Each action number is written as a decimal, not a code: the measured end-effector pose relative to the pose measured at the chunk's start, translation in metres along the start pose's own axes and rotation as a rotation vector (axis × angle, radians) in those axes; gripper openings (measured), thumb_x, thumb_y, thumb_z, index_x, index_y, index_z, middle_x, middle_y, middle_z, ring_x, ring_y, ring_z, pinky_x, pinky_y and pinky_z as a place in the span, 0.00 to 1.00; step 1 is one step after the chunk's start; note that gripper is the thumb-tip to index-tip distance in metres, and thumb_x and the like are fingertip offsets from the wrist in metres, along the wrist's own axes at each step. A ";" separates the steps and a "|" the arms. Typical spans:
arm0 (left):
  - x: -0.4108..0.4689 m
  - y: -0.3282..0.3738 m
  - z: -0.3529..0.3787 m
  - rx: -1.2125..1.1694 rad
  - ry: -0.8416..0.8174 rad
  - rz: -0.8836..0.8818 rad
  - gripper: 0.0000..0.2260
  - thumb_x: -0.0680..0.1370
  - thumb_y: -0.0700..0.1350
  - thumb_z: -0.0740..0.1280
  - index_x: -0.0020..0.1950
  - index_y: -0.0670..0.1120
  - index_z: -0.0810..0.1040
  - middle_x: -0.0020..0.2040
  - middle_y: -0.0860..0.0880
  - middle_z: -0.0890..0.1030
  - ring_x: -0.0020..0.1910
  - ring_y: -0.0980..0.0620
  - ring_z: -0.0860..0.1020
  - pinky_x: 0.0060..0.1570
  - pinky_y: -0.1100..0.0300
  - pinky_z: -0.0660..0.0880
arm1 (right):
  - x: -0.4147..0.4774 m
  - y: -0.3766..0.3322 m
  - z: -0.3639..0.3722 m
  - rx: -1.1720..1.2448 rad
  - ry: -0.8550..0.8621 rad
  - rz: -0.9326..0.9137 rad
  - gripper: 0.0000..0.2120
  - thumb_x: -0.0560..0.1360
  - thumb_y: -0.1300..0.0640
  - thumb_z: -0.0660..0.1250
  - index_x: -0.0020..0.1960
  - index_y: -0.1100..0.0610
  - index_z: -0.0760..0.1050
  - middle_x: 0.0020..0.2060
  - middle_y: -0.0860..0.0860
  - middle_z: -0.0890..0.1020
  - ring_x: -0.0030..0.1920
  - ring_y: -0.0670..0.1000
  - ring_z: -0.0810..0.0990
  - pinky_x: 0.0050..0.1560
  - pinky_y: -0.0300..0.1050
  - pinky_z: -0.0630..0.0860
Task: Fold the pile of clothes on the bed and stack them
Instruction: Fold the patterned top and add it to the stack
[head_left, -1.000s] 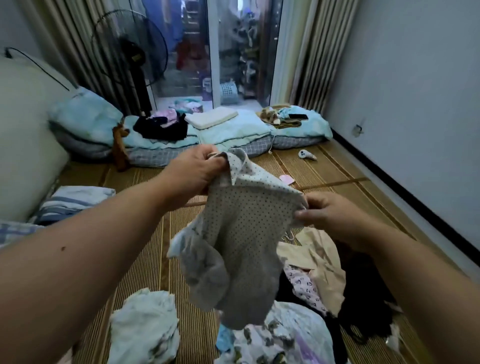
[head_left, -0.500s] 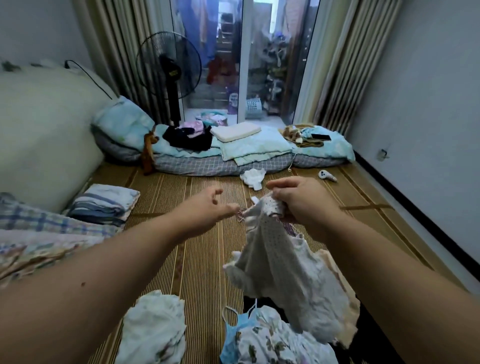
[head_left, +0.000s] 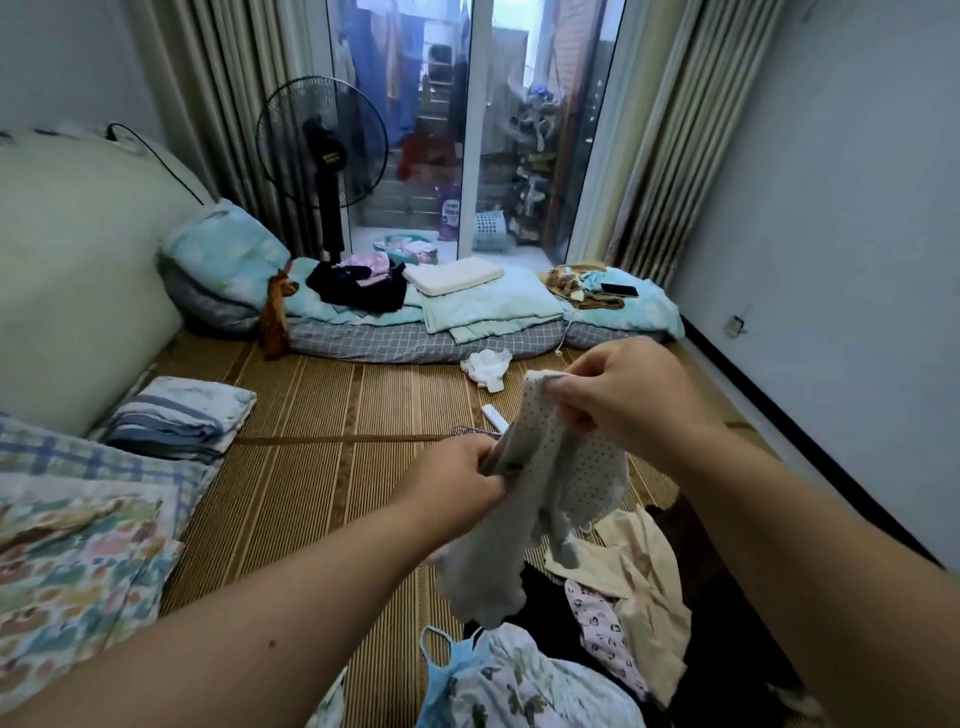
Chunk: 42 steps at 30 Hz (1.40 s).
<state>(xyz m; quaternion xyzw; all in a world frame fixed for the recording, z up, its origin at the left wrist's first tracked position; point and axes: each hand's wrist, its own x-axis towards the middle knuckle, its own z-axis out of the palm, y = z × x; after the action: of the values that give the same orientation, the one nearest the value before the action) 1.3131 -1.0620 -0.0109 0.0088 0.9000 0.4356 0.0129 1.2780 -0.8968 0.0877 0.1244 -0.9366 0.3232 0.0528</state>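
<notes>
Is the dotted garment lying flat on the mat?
No, the left hand and right hand grip the dotted garment, and it hangs above the mat.

**Dotted garment** (head_left: 561, 467): pale cloth with small dark dots, unfolded and crumpled, held up over the woven mat (head_left: 311, 493). The right hand (head_left: 623, 395) grips its upper edge and the left hand (head_left: 457, 483) pinches a lower fold. The loose end hangs above the pile.

**Clothes pile** (head_left: 675, 623), near right on the mat, all unfolded:
- a cream garment (head_left: 644, 566) on top
- a pink printed garment (head_left: 597, 623) just beside it
- a black garment (head_left: 727, 639) beneath and to the right
- a white leaf-print garment (head_left: 530, 686) nearest

**Folded stack** (head_left: 176, 415), left: blue-and-white striped pieces lying flat, well apart from the pile.

**Crumpled white garment** (head_left: 485, 366): far centre, on the mat.
</notes>
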 end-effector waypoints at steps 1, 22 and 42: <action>0.001 -0.003 -0.002 0.054 0.037 -0.012 0.07 0.73 0.47 0.68 0.35 0.52 0.77 0.33 0.54 0.79 0.33 0.56 0.77 0.34 0.54 0.77 | -0.001 0.001 -0.003 0.034 0.005 0.011 0.11 0.72 0.47 0.71 0.38 0.53 0.83 0.32 0.47 0.82 0.36 0.48 0.81 0.38 0.46 0.79; 0.013 -0.014 -0.096 0.023 0.115 -0.066 0.11 0.79 0.54 0.64 0.41 0.51 0.78 0.37 0.51 0.78 0.36 0.54 0.74 0.32 0.60 0.66 | 0.002 0.051 0.002 -0.047 0.115 0.118 0.11 0.79 0.47 0.62 0.43 0.52 0.74 0.37 0.48 0.77 0.37 0.46 0.73 0.32 0.42 0.63; 0.003 0.037 -0.073 0.139 0.077 0.143 0.11 0.72 0.46 0.72 0.50 0.57 0.75 0.47 0.57 0.76 0.47 0.55 0.76 0.41 0.65 0.76 | -0.012 0.016 0.053 0.680 -0.285 0.062 0.11 0.72 0.66 0.66 0.48 0.51 0.78 0.45 0.52 0.83 0.46 0.51 0.83 0.44 0.46 0.80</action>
<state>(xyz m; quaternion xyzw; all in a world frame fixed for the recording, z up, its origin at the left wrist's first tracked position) 1.3077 -1.0963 0.0630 0.0570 0.9250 0.3719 -0.0536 1.2845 -0.9146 0.0345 0.1501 -0.7769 0.5970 -0.1325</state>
